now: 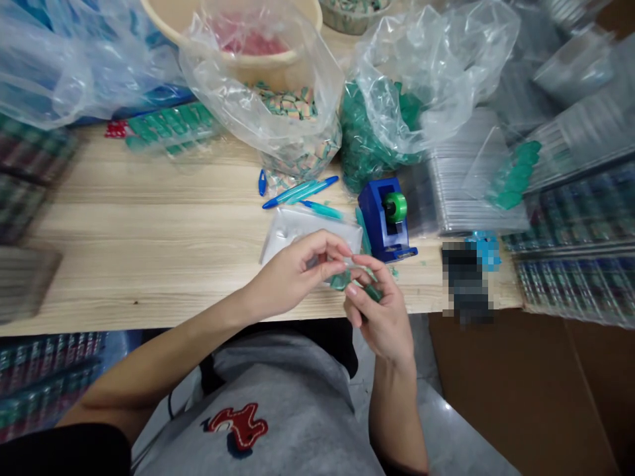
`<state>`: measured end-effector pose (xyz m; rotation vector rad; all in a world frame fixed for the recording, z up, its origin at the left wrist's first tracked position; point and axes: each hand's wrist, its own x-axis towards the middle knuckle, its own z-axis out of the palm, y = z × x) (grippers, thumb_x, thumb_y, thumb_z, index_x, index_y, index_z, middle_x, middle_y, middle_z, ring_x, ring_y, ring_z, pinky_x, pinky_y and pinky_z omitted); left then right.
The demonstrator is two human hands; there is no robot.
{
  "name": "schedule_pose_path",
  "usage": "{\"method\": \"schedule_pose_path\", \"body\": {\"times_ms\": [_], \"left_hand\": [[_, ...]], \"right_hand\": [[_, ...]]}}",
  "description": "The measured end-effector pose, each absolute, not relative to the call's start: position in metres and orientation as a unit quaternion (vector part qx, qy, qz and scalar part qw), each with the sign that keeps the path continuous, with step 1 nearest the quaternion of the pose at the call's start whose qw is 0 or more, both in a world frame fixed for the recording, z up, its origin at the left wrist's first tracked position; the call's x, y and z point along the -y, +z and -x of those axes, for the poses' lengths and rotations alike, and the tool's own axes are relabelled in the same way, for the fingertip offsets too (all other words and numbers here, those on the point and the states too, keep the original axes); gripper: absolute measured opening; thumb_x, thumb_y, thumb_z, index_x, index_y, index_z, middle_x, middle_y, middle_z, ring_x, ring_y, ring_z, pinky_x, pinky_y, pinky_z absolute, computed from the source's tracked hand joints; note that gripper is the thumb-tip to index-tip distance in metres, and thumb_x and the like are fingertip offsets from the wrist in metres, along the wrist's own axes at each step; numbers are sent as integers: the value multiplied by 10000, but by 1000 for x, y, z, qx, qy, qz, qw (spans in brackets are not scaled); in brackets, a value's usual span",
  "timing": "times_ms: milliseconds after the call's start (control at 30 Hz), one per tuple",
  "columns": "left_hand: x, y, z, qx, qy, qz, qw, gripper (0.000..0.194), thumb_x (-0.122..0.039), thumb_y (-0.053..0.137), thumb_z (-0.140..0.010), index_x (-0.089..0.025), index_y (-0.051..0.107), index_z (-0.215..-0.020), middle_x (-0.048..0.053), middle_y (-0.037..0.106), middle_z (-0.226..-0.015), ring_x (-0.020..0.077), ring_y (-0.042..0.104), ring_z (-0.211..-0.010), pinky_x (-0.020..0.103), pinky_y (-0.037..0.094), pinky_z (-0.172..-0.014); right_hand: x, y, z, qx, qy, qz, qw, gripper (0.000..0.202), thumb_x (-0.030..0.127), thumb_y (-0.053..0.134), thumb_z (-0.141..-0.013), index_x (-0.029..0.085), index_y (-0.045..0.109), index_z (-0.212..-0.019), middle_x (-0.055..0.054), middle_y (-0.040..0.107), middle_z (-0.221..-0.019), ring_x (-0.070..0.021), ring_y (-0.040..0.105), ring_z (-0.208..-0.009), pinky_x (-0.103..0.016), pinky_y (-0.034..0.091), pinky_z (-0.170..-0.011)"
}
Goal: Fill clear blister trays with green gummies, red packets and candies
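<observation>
Near the front edge of the table, my left hand point(302, 268) pinches a small clear green plastic piece point(340, 280) between thumb and fingertips. Close against it, my right hand point(381, 307) has its fingers curled round a small dark green piece point(373, 292), and its fingertips meet the left hand's. Exactly what kind of parts these are cannot be made out. Under and behind the hands lies a white plastic packet point(282, 233). A blue tape dispenser point(376, 218) with a green roll stands just beyond my right hand.
Blue and turquoise pens point(297, 192) lie behind the packet. Further back are a clear bag of small patterned pieces point(297, 142), a bag of green pieces point(364, 145) and a cream basin point(310, 13). Stacked clear plastic cases point(471, 185) stand right; filled packs point(570, 284) line the far right.
</observation>
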<state>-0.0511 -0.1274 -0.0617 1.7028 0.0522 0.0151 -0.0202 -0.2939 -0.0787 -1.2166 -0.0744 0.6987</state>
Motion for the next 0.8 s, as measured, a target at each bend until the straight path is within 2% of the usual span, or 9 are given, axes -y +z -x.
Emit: {"method": "schedule_pose_path", "body": {"times_ms": [133, 267, 367, 467, 600, 700, 800], "left_hand": [[124, -71, 16, -14, -15, -870, 493, 103, -133, 586, -883, -200, 635, -944, -18, 683, -857, 169, 619, -917, 371, 399, -925], [116, -79, -8, -19, -52, -913, 405, 141, -112, 547, -907, -203, 636, -968, -1, 696, -887, 205, 578, -1005, 428, 307, -980], [109, -82, -15, -2, -63, -922, 381, 112, -127, 557, -908, -195, 641, -940, 9, 692, -860, 216, 561, -1010, 420, 289, -974], [108, -84, -17, 36, -87, -920, 381, 68, -169, 581, -912, -191, 646, -905, -3, 669, -789, 201, 565, -944, 407, 283, -971], [114, -88, -19, 61, -61, -930, 357, 80, -162, 573, -909, -187, 649, -908, 14, 667, -815, 208, 552, -955, 397, 290, -962], [114, -89, -16, 61, -28, -931, 358, 124, -129, 535, -908, -185, 645, -916, 24, 675, -881, 212, 549, -982, 385, 311, -947], [106, -87, -6, 32, 7, -914, 405, 144, -167, 497, -943, -184, 640, -935, 28, 684, -951, 196, 563, -962, 353, 356, -911]], "right_hand": [[293, -83, -5, 28, 233, 671, 704, 293, 267, 758, -730, 237, 597, -972, 56, 626, -752, -25, 427, -389, -175, 328, -360], [286, -91, -20, 81, 169, 776, 603, 126, 246, 659, -775, 207, 628, -891, 21, 639, -750, -66, 466, -463, -211, 366, -414], [283, -97, -20, 105, 154, 796, 576, 127, 231, 625, -790, 203, 680, -901, -7, 661, -794, -107, 531, -573, -247, 419, -506], [286, -97, -18, 142, 131, 813, 550, 193, 222, 604, -827, 217, 705, -991, -21, 669, -849, -145, 582, -690, -287, 468, -610], [290, -95, -19, 224, 76, 829, 507, 239, 192, 586, -883, 241, 710, -1080, -20, 653, -862, -163, 609, -781, -319, 498, -730], [288, -97, -19, 280, 37, 837, 468, 227, 173, 572, -905, 229, 717, -1069, -33, 652, -862, -172, 614, -816, -319, 499, -766], [285, -99, -18, 294, 38, 854, 427, 214, 173, 545, -921, 232, 718, -1033, -50, 649, -892, -186, 620, -845, -320, 495, -760]]}}
